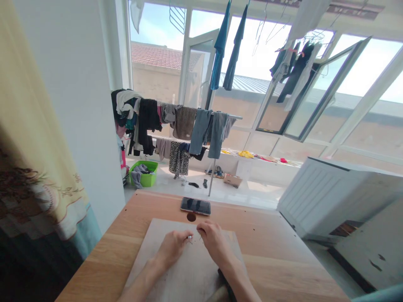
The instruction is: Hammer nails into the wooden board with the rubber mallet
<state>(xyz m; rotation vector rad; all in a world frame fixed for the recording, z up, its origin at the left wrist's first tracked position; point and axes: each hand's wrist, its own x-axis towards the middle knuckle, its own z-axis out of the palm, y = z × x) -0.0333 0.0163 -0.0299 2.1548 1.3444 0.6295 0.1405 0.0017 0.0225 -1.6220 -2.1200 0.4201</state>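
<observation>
Both my hands rest close together on a pale grey mat that lies on a wooden table. My left hand is curled, its fingertips pinching a tiny shiny object. My right hand sits just to the right, fingers bent and pinched near a thin wire-like piece too small to name. The two hands almost touch above the mat's middle.
A black phone lies flat at the table's far edge, with a small dark round spot before it. Beyond stand a drying rack with clothes, a green basket, open windows and a white appliance at the right. A curtain hangs left.
</observation>
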